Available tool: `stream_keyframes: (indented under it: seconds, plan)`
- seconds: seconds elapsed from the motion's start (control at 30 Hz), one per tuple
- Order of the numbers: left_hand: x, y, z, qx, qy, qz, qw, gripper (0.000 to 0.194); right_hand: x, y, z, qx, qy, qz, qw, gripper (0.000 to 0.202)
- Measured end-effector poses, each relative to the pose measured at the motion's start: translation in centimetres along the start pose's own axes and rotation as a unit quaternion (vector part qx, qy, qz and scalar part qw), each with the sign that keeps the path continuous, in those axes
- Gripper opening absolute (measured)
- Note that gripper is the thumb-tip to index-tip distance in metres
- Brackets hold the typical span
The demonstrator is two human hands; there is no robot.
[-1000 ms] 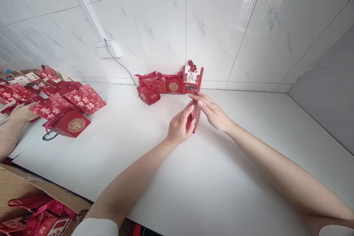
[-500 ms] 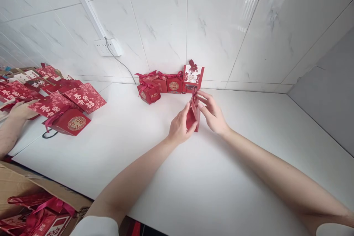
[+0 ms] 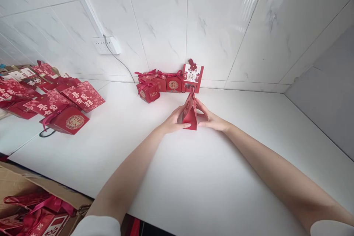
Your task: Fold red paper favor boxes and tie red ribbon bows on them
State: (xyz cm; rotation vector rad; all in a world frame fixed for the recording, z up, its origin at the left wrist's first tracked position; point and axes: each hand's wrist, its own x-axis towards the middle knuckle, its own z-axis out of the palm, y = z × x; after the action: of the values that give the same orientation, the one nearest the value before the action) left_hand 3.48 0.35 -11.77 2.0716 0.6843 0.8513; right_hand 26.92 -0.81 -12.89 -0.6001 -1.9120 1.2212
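A small red gift box (image 3: 190,119) with a peaked top stands upright on the white table in front of me, its narrow end facing me. My left hand (image 3: 174,121) grips its left side, with the thumb across the lower front. On the other side, my right hand (image 3: 209,117) has its fingers against the box's upper right, the thumb near the lower edge. A red loop shows at the peak. Just behind stands a red box with a white printed card (image 3: 193,73) and a dark red knot on top. My fingers partly hide the held box's sides.
Red ribboned boxes (image 3: 173,82) stand against the tiled wall to the left of the card. More red boxes and bags (image 3: 73,120) cluster at the table's left. A cardboard carton (image 3: 52,188) holding red packages sits lower left. A cable hangs from a wall socket (image 3: 106,45).
My hands have moved from the top of the gift box down to its sides, and the box has turned slightly. Another person's hand at the far left has withdrawn from the boxes there.
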Motion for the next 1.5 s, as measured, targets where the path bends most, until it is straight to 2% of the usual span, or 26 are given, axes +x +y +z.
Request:
stream_keyframes:
  seconds: [0.07, 0.17, 0.27, 0.43, 0.57, 0.63, 0.73, 0.8, 1.0, 1.13, 1.23, 1.37, 1.5]
  plan:
    - [0.0, 0.2, -0.3, -0.008, -0.02, 0.004, 1.0, 0.096, 0.0, -0.2, 0.3, -0.005, 0.009, 0.01, 1.0, 0.103]
    - [-0.1, 0.3, -0.6, -0.042, -0.039, 0.02, 0.998, 0.084, 0.1, -0.2, 1.0, 0.024, 0.061, 0.04, 0.997, 0.087]
    - [-0.1, -0.2, -0.5, -0.06, -0.007, 0.005, 0.998, 0.076, 0.3, -0.1, 1.7, 0.036, 0.099, 0.054, 0.993, 0.074]
    - [-0.3, -1.1, 0.0, -0.033, 0.076, -0.096, 0.992, 0.069, 0.3, -0.1, 2.0, 0.015, 0.042, 0.04, 0.998, 0.089]
    - [-0.4, -0.9, 0.2, 0.008, 0.097, -0.103, 0.99, 0.065, 0.2, 0.5, 1.7, 0.02, 0.029, 0.04, 0.999, 0.087]
    - [-0.4, -0.7, 0.1, -0.002, 0.089, -0.081, 0.993, 0.064, 0.3, 0.8, 1.6, 0.019, 0.036, 0.043, 0.998, 0.084]
    - [-0.5, -0.3, -0.2, -0.038, 0.037, -0.054, 0.997, 0.065, 0.3, 0.9, 1.7, 0.021, 0.055, 0.047, 0.997, 0.081]
    - [-0.6, 0.1, -0.5, -0.037, 0.013, -0.058, 0.998, 0.07, 0.4, 0.8, 1.8, 0.031, 0.066, 0.045, 0.996, 0.076]
    - [-0.7, 1.2, -0.5, 0.015, 0.013, -0.095, 0.995, 0.07, 0.7, -0.2, 1.8, 0.042, 0.07, 0.031, 0.996, 0.065]
    - [-0.7, 1.4, -0.3, 0.025, 0.013, -0.078, 0.997, 0.069, 0.7, -0.2, 1.7, 0.044, 0.071, 0.028, 0.996, 0.063]
    - [-0.7, 1.2, -0.3, 0.011, 0.005, -0.061, 0.998, 0.066, 0.6, 0.3, 1.7, 0.042, 0.083, 0.038, 0.995, 0.071]
    - [-0.8, 0.3, -0.4, -0.016, 0.0, -0.091, 0.996, 0.06, 0.5, 0.9, 2.1, 0.036, 0.101, 0.049, 0.993, 0.091]
    - [-0.6, -1.0, -0.2, -0.036, 0.014, -0.106, 0.994, 0.06, 0.6, 0.9, 2.3, 0.035, 0.099, 0.048, 0.993, 0.092]
